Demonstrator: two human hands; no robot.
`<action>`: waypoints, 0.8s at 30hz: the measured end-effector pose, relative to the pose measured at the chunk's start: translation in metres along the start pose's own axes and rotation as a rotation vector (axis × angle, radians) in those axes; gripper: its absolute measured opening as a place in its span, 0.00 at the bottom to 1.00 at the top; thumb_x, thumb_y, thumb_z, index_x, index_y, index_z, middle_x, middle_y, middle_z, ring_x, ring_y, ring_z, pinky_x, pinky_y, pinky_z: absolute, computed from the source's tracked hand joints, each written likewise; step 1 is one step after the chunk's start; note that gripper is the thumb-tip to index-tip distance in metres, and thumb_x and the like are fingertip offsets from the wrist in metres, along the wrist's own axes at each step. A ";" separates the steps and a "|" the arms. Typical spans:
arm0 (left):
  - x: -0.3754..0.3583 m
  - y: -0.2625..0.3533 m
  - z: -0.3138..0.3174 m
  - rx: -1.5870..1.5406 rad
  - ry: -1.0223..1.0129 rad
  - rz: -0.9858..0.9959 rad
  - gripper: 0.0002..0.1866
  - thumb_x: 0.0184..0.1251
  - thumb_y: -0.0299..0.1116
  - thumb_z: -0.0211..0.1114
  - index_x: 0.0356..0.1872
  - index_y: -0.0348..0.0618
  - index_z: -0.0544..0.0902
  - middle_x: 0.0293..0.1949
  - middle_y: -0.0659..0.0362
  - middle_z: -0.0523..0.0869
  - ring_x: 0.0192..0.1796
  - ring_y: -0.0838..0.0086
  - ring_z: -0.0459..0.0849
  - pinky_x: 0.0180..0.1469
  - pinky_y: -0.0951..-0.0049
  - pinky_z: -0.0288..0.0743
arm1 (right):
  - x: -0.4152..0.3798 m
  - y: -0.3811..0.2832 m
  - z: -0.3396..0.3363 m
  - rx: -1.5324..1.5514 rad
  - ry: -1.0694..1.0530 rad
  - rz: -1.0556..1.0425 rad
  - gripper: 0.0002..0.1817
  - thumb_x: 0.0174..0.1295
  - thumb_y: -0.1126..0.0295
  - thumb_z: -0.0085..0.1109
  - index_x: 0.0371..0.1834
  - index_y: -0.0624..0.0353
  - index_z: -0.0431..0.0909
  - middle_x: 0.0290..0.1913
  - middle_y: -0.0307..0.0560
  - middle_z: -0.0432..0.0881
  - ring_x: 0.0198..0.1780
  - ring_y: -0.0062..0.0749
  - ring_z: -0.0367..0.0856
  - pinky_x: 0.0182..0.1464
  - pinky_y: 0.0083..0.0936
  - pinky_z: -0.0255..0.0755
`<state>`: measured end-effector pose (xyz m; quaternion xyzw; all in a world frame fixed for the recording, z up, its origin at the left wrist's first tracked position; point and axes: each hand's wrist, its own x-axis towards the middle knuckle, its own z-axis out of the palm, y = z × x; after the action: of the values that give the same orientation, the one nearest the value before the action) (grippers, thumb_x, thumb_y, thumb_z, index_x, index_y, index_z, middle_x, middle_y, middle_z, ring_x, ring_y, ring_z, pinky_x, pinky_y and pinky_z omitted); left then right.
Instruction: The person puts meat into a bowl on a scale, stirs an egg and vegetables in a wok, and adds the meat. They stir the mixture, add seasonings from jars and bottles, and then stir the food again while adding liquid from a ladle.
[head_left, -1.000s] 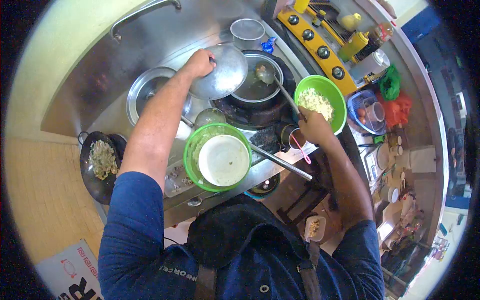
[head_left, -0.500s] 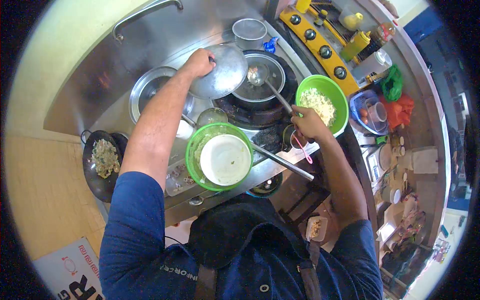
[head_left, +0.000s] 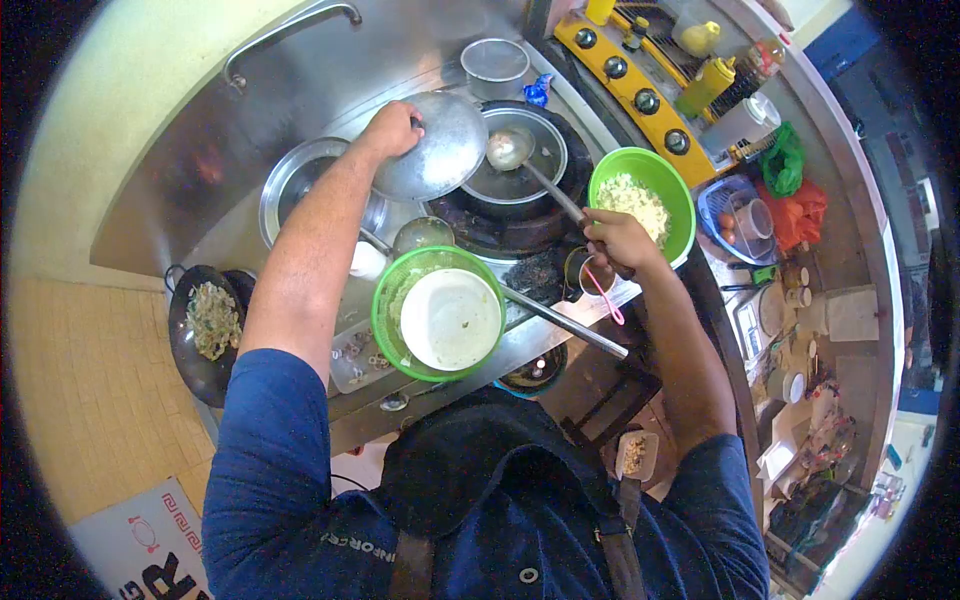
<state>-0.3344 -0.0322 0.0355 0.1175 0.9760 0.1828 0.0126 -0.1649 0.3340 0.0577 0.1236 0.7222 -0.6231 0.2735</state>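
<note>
My left hand (head_left: pixel 392 130) is closed on the knob of a round metal lid (head_left: pixel 435 150), which is held tilted beside a pot (head_left: pixel 530 190) on the black burner. In my right hand (head_left: pixel 620 243) is the handle of a ladle (head_left: pixel 511 147). Its bowl hangs over the pot and has some pale food in it. Close to that hand stands a green bowl (head_left: pixel 683 190) of chopped pale food. A steel jug-like cup (head_left: pixel 580 275) with a pink-handled utensil sits just below the hand.
In front of me a white bowl (head_left: pixel 445 340) sits inside a green basket (head_left: pixel 383 330). A long metal handle (head_left: pixel 570 325) sticks out beside it. At left is a wok (head_left: pixel 195 365) with cooked food. A yellow stove (head_left: pixel 630 85) and a blue basket (head_left: pixel 715 205) with eggs stand to the right.
The ladle's bowl has tipped and shifted slightly within the pot's mouth. The lid in my left hand has moved a little to the left.
</note>
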 end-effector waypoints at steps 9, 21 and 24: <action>0.002 -0.005 0.001 0.081 0.018 0.026 0.13 0.49 0.33 0.66 0.37 0.41 0.82 0.37 0.48 0.83 0.41 0.57 0.82 0.46 0.63 0.74 | -0.012 0.004 -0.006 -0.074 0.071 -0.070 0.24 0.56 0.76 0.50 0.59 0.68 0.66 0.17 0.42 0.71 0.13 0.21 0.66 0.14 0.18 0.60; 0.009 0.001 0.026 0.091 -0.071 0.022 0.13 0.48 0.34 0.66 0.35 0.40 0.82 0.35 0.47 0.83 0.39 0.56 0.82 0.46 0.64 0.74 | -0.057 -0.041 -0.041 0.188 -0.100 0.071 0.26 0.62 0.70 0.44 0.65 0.63 0.57 0.23 0.38 0.69 0.13 0.14 0.63 0.12 0.10 0.56; 0.012 0.012 0.041 0.031 -0.036 -0.031 0.13 0.48 0.34 0.66 0.34 0.40 0.84 0.35 0.46 0.83 0.40 0.56 0.82 0.47 0.63 0.74 | -0.072 -0.051 -0.053 0.141 -0.116 0.011 0.26 0.63 0.70 0.44 0.65 0.64 0.57 0.22 0.39 0.69 0.13 0.15 0.63 0.11 0.11 0.57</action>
<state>-0.3406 -0.0042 0.0013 0.1056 0.9801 0.1651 0.0311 -0.1454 0.3873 0.1435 0.1101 0.6587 -0.6771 0.3091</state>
